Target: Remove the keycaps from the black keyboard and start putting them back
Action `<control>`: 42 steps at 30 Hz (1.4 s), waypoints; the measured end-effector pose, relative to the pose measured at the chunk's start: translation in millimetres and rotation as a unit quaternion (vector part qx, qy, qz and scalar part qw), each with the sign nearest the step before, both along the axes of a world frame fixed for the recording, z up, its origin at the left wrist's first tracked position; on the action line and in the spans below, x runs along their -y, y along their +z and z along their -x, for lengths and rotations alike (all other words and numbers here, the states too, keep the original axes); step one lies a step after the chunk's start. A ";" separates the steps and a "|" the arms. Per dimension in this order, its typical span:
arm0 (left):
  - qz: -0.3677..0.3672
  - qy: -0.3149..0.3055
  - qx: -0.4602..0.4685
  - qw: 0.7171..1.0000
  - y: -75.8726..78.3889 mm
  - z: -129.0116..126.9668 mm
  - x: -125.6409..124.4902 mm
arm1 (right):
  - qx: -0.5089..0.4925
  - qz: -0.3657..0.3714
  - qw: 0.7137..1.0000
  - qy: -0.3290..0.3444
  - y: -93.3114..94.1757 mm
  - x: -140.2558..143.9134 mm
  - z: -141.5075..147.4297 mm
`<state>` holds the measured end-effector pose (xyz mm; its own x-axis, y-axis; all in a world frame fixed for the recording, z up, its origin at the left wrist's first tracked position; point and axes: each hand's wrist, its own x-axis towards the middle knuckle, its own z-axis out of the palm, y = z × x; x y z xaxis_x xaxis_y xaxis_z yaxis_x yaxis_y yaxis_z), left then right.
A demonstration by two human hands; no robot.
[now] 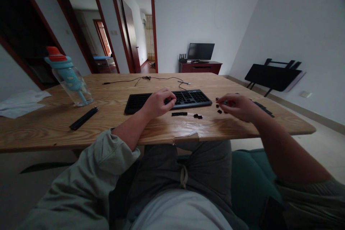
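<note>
Keyboard (168,100): 1
Bottle (69,77): 1
Hands: 2 — left (159,103), right (237,106)
Monitor (201,51): 1
Doorways: 2

Wide bare wood along the near edge of the long wooden table (40,133), left of the left hand (157,103); only a slim black bar (84,118) lying aslant there. Toward the left edge, a clear water bottle with a blue lid (69,78) and a white cloth (20,103). Centre blocked by the flat black keyboard (194,97). Loose small black keycaps (198,116) and one long black keycap (179,114) scattered between keyboard and near edge. Thin black cable (151,78) across the far edge.
</note>
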<state>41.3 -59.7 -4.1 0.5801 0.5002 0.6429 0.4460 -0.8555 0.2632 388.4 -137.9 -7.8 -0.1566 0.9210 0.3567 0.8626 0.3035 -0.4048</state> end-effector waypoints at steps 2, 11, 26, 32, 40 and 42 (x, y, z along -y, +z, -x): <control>-0.003 -0.005 0.002 1.000 -0.4 0.3 -1.1 | 0.053 0.022 0.997 -0.053 7.4 5.6 -25.0; -0.015 -0.004 0.005 1.000 -1.0 1.1 -2.5 | 0.239 0.072 0.968 -0.023 -7.0 -6.0 -25.7; -0.040 -0.075 -0.012 0.996 -9.1 -7.8 2.8 | -0.164 0.138 0.959 0.185 9.0 -36.8 95.1; -0.039 -0.086 0.004 0.995 -12.0 -14.9 3.1 | -0.285 0.175 0.912 0.236 -0.8 -49.4 113.8; -0.045 -0.097 0.012 0.994 -11.9 -14.7 3.4 | -0.323 0.203 0.892 0.241 -5.4 -45.9 113.6; -0.050 -0.088 0.011 0.995 -10.4 -13.5 4.3 | -0.322 0.190 0.897 0.235 -4.4 -44.8 113.8</control>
